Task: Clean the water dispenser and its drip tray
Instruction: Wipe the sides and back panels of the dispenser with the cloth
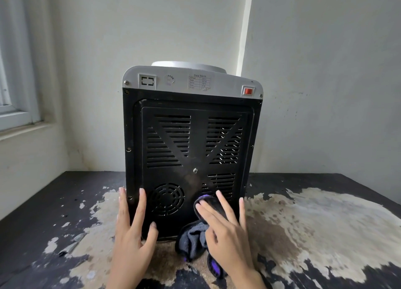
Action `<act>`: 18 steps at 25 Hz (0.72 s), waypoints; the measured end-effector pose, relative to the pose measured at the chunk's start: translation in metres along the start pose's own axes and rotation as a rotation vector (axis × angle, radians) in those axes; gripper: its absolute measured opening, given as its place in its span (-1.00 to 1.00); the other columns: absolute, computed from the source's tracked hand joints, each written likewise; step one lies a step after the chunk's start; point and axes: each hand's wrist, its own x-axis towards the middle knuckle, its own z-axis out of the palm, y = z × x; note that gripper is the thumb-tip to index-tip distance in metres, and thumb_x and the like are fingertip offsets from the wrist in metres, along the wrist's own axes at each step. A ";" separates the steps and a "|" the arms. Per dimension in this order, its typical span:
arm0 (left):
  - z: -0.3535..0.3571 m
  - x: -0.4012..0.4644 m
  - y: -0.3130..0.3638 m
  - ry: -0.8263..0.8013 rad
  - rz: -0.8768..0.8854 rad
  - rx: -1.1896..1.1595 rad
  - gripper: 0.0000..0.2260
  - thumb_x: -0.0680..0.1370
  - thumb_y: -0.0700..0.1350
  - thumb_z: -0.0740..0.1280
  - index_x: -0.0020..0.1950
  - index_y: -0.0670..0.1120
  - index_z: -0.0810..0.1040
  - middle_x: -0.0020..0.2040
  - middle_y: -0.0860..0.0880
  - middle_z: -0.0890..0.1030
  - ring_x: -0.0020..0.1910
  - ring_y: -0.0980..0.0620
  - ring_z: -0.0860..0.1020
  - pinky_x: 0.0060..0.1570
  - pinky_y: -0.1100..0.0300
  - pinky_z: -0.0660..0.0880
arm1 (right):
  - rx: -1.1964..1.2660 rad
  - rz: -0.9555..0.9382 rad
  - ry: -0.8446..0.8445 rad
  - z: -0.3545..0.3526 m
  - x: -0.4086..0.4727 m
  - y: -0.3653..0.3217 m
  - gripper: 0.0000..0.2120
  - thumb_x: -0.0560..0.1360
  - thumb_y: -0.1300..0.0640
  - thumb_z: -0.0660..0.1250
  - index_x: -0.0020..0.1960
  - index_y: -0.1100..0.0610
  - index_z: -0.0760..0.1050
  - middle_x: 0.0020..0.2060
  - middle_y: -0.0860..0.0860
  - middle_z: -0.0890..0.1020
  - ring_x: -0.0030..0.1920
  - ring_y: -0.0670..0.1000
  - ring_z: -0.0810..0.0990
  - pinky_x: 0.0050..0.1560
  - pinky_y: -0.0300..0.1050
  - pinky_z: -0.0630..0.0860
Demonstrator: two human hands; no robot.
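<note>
The water dispenser (191, 141) stands on the table with its black vented back panel towards me and a grey top band above it. My left hand (133, 232) lies flat against the lower left corner of the panel, fingers straight. With spread, straight fingers, my right hand (225, 225) presses a dark grey cloth with purple edging (193, 238) against the lower right of the panel. The cloth's loose end hangs down onto the table. The drip tray is not in view.
A dark table (325, 223) with large worn, peeling pale patches carries the dispenser. White walls meet in a corner behind it. A window frame (15, 106) sits at the far left. A red switch (248, 91) and a data label are on the grey band.
</note>
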 end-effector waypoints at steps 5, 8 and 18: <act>-0.001 0.000 -0.001 -0.004 0.018 0.006 -0.35 0.45 0.02 0.15 0.39 0.48 -0.08 0.48 0.35 -0.27 0.48 0.32 -0.17 0.33 0.19 0.05 | -0.042 0.386 0.125 0.002 -0.004 0.016 -0.57 0.40 0.18 0.34 0.24 -0.11 0.50 0.18 -0.23 0.53 0.38 0.06 0.35 0.36 0.44 -0.04; -0.001 0.000 0.000 0.015 0.041 0.002 -0.35 0.48 -0.01 0.19 0.40 0.49 -0.06 0.48 0.35 -0.26 0.47 0.36 -0.18 0.26 0.50 0.05 | -0.083 0.358 0.128 0.000 -0.003 0.012 -0.60 0.41 0.14 0.19 0.19 -0.06 0.56 0.17 -0.20 0.56 0.33 -0.01 0.39 0.37 0.41 0.04; 0.000 0.001 0.000 0.010 0.019 -0.016 -0.30 0.55 -0.20 0.29 0.48 0.33 0.01 0.53 0.25 -0.22 0.38 0.51 -0.18 -0.12 0.74 0.17 | -0.144 0.379 0.075 0.001 -0.002 0.016 -0.58 0.38 0.08 0.07 0.12 -0.02 0.57 0.15 -0.14 0.59 0.40 -0.01 0.28 0.40 0.34 -0.13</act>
